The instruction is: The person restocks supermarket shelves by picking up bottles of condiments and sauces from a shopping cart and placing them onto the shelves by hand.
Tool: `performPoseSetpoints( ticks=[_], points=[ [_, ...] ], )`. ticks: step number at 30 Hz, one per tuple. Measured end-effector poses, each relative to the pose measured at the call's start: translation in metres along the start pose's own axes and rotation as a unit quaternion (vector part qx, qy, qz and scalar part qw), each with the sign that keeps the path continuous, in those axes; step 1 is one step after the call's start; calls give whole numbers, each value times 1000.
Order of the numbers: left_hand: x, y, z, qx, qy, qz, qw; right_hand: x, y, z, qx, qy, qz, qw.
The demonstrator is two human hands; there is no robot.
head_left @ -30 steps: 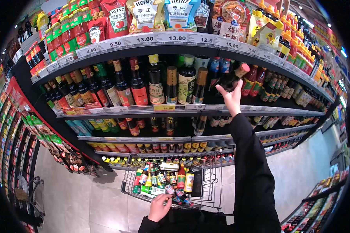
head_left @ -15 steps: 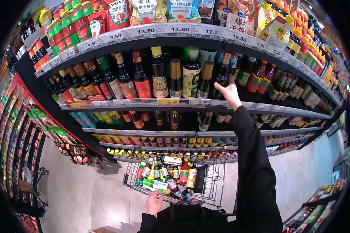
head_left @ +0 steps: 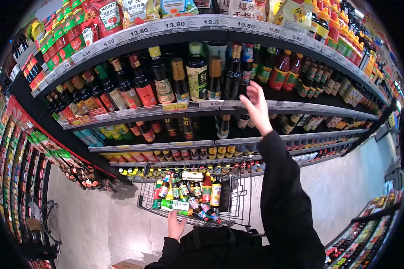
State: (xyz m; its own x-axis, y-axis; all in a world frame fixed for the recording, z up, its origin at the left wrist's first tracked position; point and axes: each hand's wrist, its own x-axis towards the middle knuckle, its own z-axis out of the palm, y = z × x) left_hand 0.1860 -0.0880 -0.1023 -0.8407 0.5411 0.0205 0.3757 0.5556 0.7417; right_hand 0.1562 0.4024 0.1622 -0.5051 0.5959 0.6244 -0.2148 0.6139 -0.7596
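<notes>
My right hand is raised in front of the bottle shelf, fingers apart and holding nothing. Just left of it stands a dark glass bottle on the shelf. A smaller dark bottle is behind my fingertips. Beside the dark bottle are a gold-capped bottle and a green-labelled bottle. Low down, my left hand is at the near rim of a wire shopping cart, thumb and fingers apart. Inside the cart lie several bottles, including a red sauce bottle and a yellow-labelled bottle.
Packets and jars fill the top shelf, with price tags along its edge. More bottles line the lower shelves. Another cart stands at the left. Tiled floor surrounds the cart, and a second display is at the lower right.
My right hand has let go of the dark bottle and drawn back from it, fingers opening. The bottle stands on the shelf. My left hand's fingers have straightened at the cart rim.
</notes>
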Motion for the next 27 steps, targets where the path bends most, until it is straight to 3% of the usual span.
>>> performPoseSetpoints(
  ticks=[1, 2, 4, 5, 7, 8, 9, 10, 11, 12, 15, 19, 25, 27],
  points=[
    [-4, -14, 9, -1, -3, 3, 1000, -28, -7, -12, 34, 18, 24, 999],
    [-8, -35, 22, 1, 37, -56, 998, -57, 0, -27, 14, 12, 53, 998],
    [-19, -67, 39, 25, 74, -160, 984, -123, 2, -57, -156, 27, 29, 987],
    [-26, -95, 54, 22, 74, -158, 984, -161, 20, -76, -232, 12, 17, 973],
    [-32, -147, 80, -26, -1, -266, 964, -237, 15, -103, -384, -36, 156, 909],
    [-26, -140, 77, -36, -122, -403, 906, -273, 16, -115, -427, -67, 191, 881],
    [-25, -130, 80, -37, -125, -402, 906, -307, 17, -123, -447, -85, 254, 853],
    [-25, -107, 76, -130, -186, -410, 883, -338, 22, -129, -412, -102, 319, 847],
    [-31, -103, 81, -222, -245, -415, 848, -360, 19, -131, -374, -105, 345, 854],
    [-29, -99, 92, -224, -267, -406, 845, -382, 16, -128, -357, -106, 344, 862],
    [-35, -103, 123, -294, -174, -453, 823, -411, 23, -124, -346, -82, 373, 857],
    [-26, -97, 118, -270, -219, -476, 808, -415, 19, -129, -349, -48, 425, 834],
    [-30, -96, 131, -268, -202, -496, 801, -419, 20, -135, -357, -48, 407, 840],
    [-28, -79, 124, -252, -239, -493, 798, -422, 27, -139, -340, -29, 384, 858]
  ],
)
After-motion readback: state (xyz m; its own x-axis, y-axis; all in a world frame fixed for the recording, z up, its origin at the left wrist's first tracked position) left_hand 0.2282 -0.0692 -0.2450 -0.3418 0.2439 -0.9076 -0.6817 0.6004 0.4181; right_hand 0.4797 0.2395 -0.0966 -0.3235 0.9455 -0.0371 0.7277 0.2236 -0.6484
